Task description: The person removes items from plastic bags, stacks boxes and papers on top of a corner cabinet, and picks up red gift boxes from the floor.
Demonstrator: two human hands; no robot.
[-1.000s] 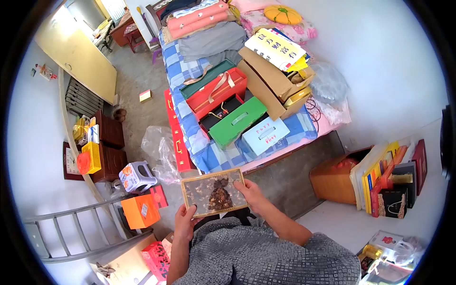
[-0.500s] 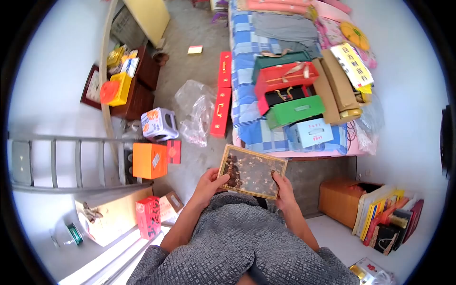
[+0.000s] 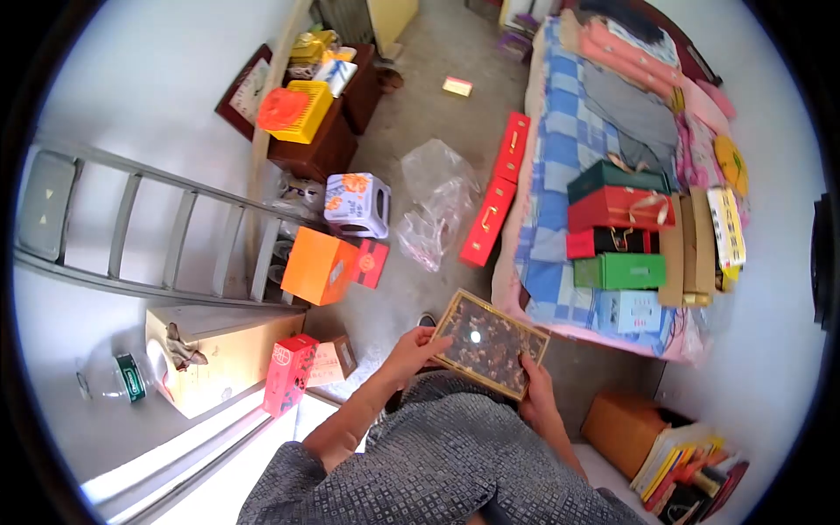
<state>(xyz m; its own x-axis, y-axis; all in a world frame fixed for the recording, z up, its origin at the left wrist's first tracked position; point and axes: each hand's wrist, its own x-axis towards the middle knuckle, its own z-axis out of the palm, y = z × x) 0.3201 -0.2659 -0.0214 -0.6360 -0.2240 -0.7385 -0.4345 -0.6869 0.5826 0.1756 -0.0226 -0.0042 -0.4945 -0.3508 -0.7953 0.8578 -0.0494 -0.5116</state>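
In front of my body I hold a flat, gold-edged box [image 3: 490,343] with a clear top and small dark and pale pieces inside. It is tilted, and a bright reflection shows on its cover. My left hand [image 3: 416,352] grips its left edge, thumb over the top. My right hand [image 3: 536,385] holds the lower right edge, with the fingers underneath mostly hidden. Beyond the box, to the left, an orange box [image 3: 318,267] stands on the floor beside a flat red box [image 3: 370,263].
A metal ladder [image 3: 179,236] extends along the left. On the bed [image 3: 547,166] at right are a green box [image 3: 619,271] and a red box [image 3: 617,210]. Clear plastic [image 3: 437,197] and red cases [image 3: 488,222] lie on the floor. Books [image 3: 669,468] stand lower right.
The view has turned left, so the bed shows farther right and the ladder more fully. The pieces in the box have spread out from a dark heap. Both hands still hold it.
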